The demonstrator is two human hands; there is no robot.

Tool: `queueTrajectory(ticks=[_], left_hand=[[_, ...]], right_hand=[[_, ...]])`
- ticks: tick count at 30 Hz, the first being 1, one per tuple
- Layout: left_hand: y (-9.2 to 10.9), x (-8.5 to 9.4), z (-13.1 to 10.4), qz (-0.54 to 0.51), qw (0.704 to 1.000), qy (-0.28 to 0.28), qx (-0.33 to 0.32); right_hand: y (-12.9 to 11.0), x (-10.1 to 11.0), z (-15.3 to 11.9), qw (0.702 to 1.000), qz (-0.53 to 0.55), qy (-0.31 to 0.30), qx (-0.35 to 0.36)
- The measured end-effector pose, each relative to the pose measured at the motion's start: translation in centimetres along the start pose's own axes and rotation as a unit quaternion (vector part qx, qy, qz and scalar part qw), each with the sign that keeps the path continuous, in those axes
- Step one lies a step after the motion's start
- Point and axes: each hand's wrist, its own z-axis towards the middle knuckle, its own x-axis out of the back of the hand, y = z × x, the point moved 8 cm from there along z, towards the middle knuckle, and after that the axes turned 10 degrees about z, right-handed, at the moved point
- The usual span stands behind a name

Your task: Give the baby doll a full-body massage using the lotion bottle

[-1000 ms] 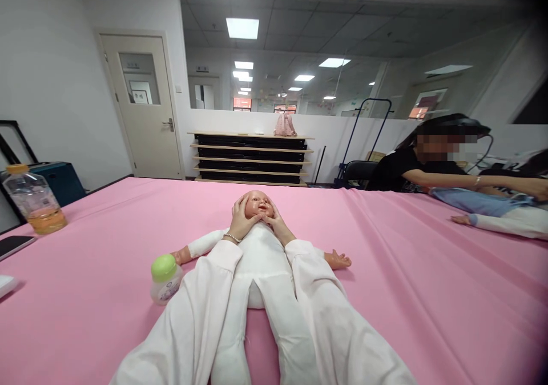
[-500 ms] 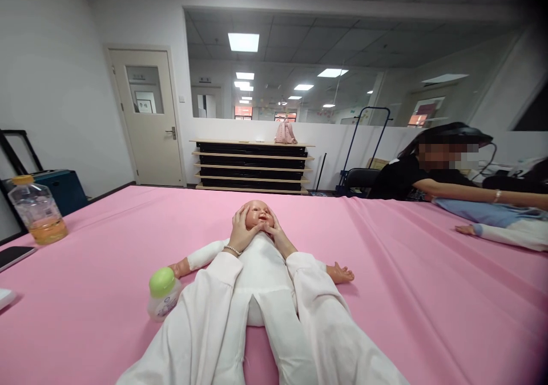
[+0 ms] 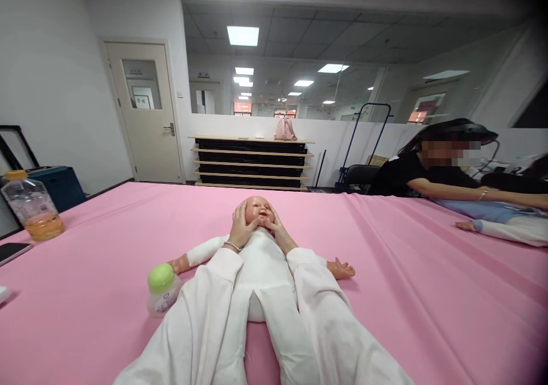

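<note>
A baby doll (image 3: 265, 268) in a white cloth body lies on its back, head away from me and arms spread out. My left hand (image 3: 241, 225) cups one side of the doll's head (image 3: 258, 203), and my right hand (image 3: 280, 232) cups the other. Both sets of fingers wrap round its cheeks, with the thumbs resting on the chin just below the mouth. My sleeved forearms lie over the doll's body. By my left forearm stands a jar with a green lid (image 3: 161, 279), close to the doll's hand.
A pink cloth (image 3: 385, 293) covers the table. At the left are a bottle of amber liquid (image 3: 36, 216), a phone (image 3: 12, 252) and a white object (image 3: 3, 293) cut off by the frame. To the right, another person (image 3: 411, 173) reaches over a second doll (image 3: 509, 225).
My thumbs have shifted slightly on the doll's chin and sit a little further apart. Both hands stay round its head. The view has tilted slightly.
</note>
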Motion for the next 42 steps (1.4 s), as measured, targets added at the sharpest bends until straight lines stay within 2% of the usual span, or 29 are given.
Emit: queueTrajectory(ticks=[5, 11, 16, 22, 29, 36, 42], left_hand=[[0.1, -0.2, 0.0, 0.017, 1.000, -0.013, 0.000], [0.2, 0.2, 0.0, 0.013, 1.000, -0.010, 0.010], [0.2, -0.2, 0.0, 0.036, 0.999, -0.028, 0.008], [-0.1, -0.5, 0.0, 0.023, 0.999, -0.038, 0.011], [0.1, -0.4, 0.1, 0.048, 0.998, -0.038, 0.015], [-0.1, -0.3, 0.2, 0.033, 0.998, -0.037, 0.031], [-0.2, -0.6, 0.2, 0.034, 0.998, -0.037, 0.027]], right_hand=[[0.1, 0.2, 0.1, 1.000, 0.007, 0.005, -0.008], [0.1, 0.8, 0.4, 0.998, 0.003, 0.055, -0.010], [-0.3, -0.4, -0.1, 1.000, -0.010, 0.001, -0.006], [0.1, 0.8, 0.4, 0.998, 0.032, 0.054, -0.025], [-0.2, -0.5, 0.2, 1.000, -0.012, 0.001, -0.002], [-0.1, 0.3, 0.5, 0.999, 0.007, 0.045, -0.003], [-0.3, -0.3, 0.3, 1.000, -0.004, 0.012, -0.004]])
